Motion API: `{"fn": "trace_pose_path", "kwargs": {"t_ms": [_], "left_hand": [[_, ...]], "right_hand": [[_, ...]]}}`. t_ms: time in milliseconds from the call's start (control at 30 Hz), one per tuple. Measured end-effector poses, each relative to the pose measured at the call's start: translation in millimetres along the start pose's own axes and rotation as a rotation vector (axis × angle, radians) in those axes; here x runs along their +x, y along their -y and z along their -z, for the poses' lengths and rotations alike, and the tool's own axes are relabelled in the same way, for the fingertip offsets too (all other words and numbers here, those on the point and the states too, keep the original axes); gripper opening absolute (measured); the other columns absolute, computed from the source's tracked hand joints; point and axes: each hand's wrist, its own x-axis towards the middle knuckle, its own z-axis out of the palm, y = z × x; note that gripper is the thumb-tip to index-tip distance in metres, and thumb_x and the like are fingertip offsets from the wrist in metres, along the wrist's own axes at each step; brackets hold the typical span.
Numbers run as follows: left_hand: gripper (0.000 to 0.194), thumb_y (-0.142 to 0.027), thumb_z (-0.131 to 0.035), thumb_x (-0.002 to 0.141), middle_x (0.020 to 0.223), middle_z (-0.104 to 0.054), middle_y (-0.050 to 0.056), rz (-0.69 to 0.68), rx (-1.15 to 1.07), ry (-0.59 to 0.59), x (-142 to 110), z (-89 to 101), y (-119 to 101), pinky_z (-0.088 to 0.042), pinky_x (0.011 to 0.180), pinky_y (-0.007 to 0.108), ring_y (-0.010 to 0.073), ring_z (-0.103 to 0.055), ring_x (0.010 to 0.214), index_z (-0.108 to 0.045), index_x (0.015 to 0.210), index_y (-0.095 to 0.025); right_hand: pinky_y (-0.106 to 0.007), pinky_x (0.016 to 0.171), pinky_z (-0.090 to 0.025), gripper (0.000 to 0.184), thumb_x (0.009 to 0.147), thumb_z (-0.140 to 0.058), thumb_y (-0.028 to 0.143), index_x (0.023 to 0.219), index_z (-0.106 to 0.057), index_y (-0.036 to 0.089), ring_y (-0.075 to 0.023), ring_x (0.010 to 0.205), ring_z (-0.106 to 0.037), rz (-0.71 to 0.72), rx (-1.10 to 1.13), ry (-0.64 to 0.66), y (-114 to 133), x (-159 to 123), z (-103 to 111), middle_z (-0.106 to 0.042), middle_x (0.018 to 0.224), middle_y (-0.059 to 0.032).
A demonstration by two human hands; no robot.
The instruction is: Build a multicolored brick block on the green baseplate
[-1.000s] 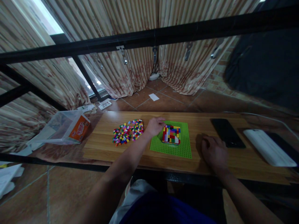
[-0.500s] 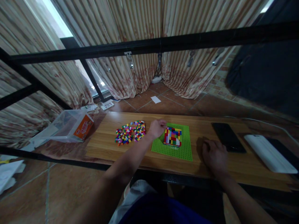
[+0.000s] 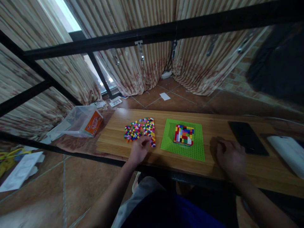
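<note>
My left hand (image 3: 139, 149) is at the near edge of a heap of small coloured toy bricks (image 3: 134, 130). Its thumb and fingers are bent together in a pinch beside the loose bricks; whatever is between the fingertips is too small to make out. To the right lies a green baseplate (image 3: 167, 142), bearing a low, multicoloured brick structure (image 3: 183, 135) with raised walls. My right hand (image 3: 231, 156) rests on the table to the right of the baseplate, holding nothing, its fingers loosely bent and lying on the wood.
A black phone-like slab (image 3: 248, 137) lies beyond my right hand on the wooden table (image 3: 114, 122), with a white device (image 3: 286, 153) further right. A clear plastic bin (image 3: 78, 122) with an orange label stands left of the table. A black metal bar (image 3: 156, 34) crosses beyond it.
My left hand has moved left and nearer to me, from the baseplate's left edge to the brick heap. The view has shifted; my right hand stays resting on the table.
</note>
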Motion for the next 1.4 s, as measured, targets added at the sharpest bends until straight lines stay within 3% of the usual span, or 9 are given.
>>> {"fn": "trace_pose_path", "kwargs": {"t_ms": [133, 267, 433, 733, 1133, 1267, 1400], "left_hand": [[0.014, -0.011, -0.061, 0.083, 0.088, -0.071, 0.003, -0.038, 0.175, 0.054, -16.4, 10.0, 6.6, -0.054, 0.076, 0.026, 0.0145, -0.067, 0.080, -0.071, 0.088, -0.019], [0.011, -0.016, -0.062, 0.086, 0.090, -0.069, 0.003, -0.021, 0.309, 0.128, -20.7, 5.3, -1.5, -0.052, 0.071, 0.026, 0.0142, -0.064, 0.076, -0.071, 0.091, -0.020], [0.010, -0.022, -0.065, 0.088, 0.101, -0.071, 0.005, -0.006, 0.482, 0.124, -19.3, -4.4, -8.3, -0.053, 0.082, 0.030, 0.0193, -0.067, 0.092, -0.072, 0.094, -0.022], [0.016, -0.019, -0.055, 0.092, 0.105, -0.069, 0.005, -0.062, 0.592, 0.107, -19.0, -5.2, -6.0, -0.052, 0.087, 0.029, 0.0186, -0.065, 0.097, -0.069, 0.095, -0.023], [0.014, -0.017, -0.052, 0.092, 0.092, -0.065, 0.005, -0.138, 0.545, 0.069, -11.7, -8.1, -4.0, -0.050, 0.074, 0.029, 0.0168, -0.062, 0.082, -0.063, 0.084, -0.020], [0.012, -0.017, -0.053, 0.092, 0.085, -0.068, 0.003, -0.146, 0.386, 0.059, -4.5, -11.0, -14.5, -0.051, 0.076, 0.029, 0.0169, -0.064, 0.081, -0.063, 0.086, -0.021], [0.015, -0.018, -0.053, 0.093, 0.095, -0.073, 0.004, -0.175, 0.196, 0.037, 7.2, -22.1, -29.2, -0.053, 0.081, 0.030, 0.0165, -0.068, 0.088, -0.068, 0.097, -0.021]], "right_hand": [[-0.047, 0.085, -0.044, 0.038, 0.094, -0.041, 0.034, 0.105, -0.071, 0.012, -0.0346, 0.097, -0.062, 0.000, 0.010, 0.014, 0.1, -0.2, 1.3, -0.069, 0.102, -0.0207], [-0.047, 0.084, -0.044, 0.040, 0.095, -0.041, 0.035, 0.104, -0.071, 0.010, -0.0351, 0.097, -0.062, -0.010, 0.015, 0.017, 1.6, -0.1, 3.5, -0.069, 0.102, -0.0225], [-0.046, 0.084, -0.044, 0.041, 0.095, -0.041, 0.034, 0.104, -0.071, 0.008, -0.0350, 0.099, -0.062, 0.007, 0.018, 0.024, 0.7, -0.2, 3.5, -0.069, 0.102, -0.0237], [-0.046, 0.085, -0.045, 0.035, 0.094, -0.044, 0.031, 0.103, -0.072, 0.012, -0.0332, 0.095, -0.062, 0.014, -0.019, -0.014, 1.7, -0.2, 1.4, -0.070, 0.099, -0.0203], [-0.043, 0.087, -0.047, 0.030, 0.094, -0.046, 0.030, 0.102, -0.070, 0.014, -0.0285, 0.092, -0.061, -0.014, -0.021, -0.038, 8.4, 0.3, 2.0, -0.069, 0.101, -0.0162], [-0.042, 0.087, -0.046, 0.029, 0.094, -0.046, 0.029, 0.101, -0.070, 0.014, -0.0273, 0.091, -0.061, -0.020, -0.025, -0.051, 10.6, 0.6, 2.9, -0.069, 0.102, -0.0155], [-0.041, 0.087, -0.046, 0.030, 0.094, -0.047, 0.029, 0.102, -0.071, 0.013, -0.0276, 0.092, -0.060, -0.021, -0.040, -0.042, 9.5, 0.5, 1.8, -0.069, 0.102, -0.0159]]}}
